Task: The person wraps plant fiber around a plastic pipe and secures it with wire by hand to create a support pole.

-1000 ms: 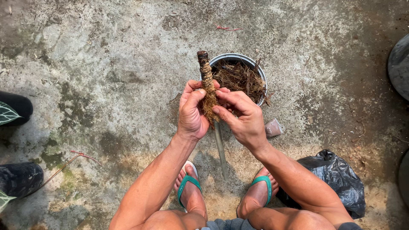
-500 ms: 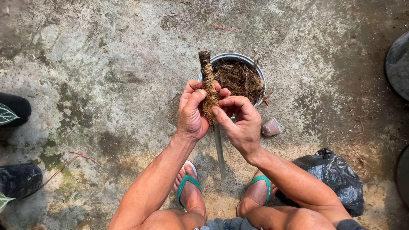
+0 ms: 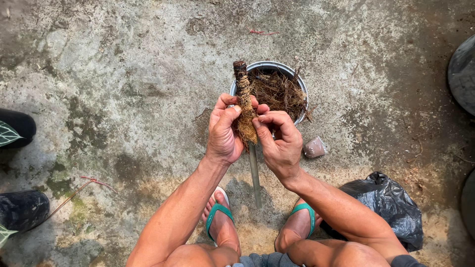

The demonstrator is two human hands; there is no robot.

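A grey pole (image 3: 255, 173) stands upright between my feet, its upper part wrapped in brown coir fibre (image 3: 243, 91) bound with cord. My left hand (image 3: 223, 131) grips the wrapped section from the left. My right hand (image 3: 280, 141) is closed against the fibre from the right, thumb and fingers pinching it just below my left thumb. Behind the pole sits a round metal bucket (image 3: 273, 66) filled with loose brown fibre (image 3: 278, 93).
A crumpled black plastic bag (image 3: 388, 205) lies by my right leg. A small greyish packet (image 3: 314, 147) sits next to the bucket. Black plant pots (image 3: 20, 126) with green leaves are at the left edge, dark round containers (image 3: 462, 69) at the right edge. The ground is rough concrete.
My right hand has shifted slightly along the fibre, its fingers pressing closer to the pole. The left hand keeps its grip.
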